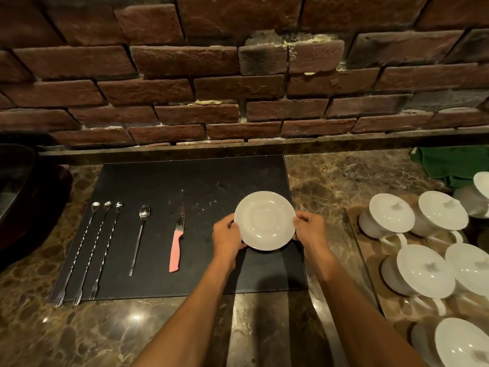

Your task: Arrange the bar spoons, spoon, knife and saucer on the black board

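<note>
**Both hands on the saucer**

The white saucer [264, 220] sits over the right part of the black board [164, 181], near its right edge. The left hand [227, 237] grasps its left rim, fingers curled under and thumb on top; the right hand [309, 229] grasps the right rim the same way. Whether the saucer rests on the board or is held just above it cannot be told.

To the left, three bar spoons [91, 250] lie side by side, bowls away, forked ends past the near edge. Then come the spoon [140, 237] and the pink-handled knife [177, 242], all well apart from the saucer. Lidded white cups [412, 223] stand on the counter [132, 332] at right.
</note>
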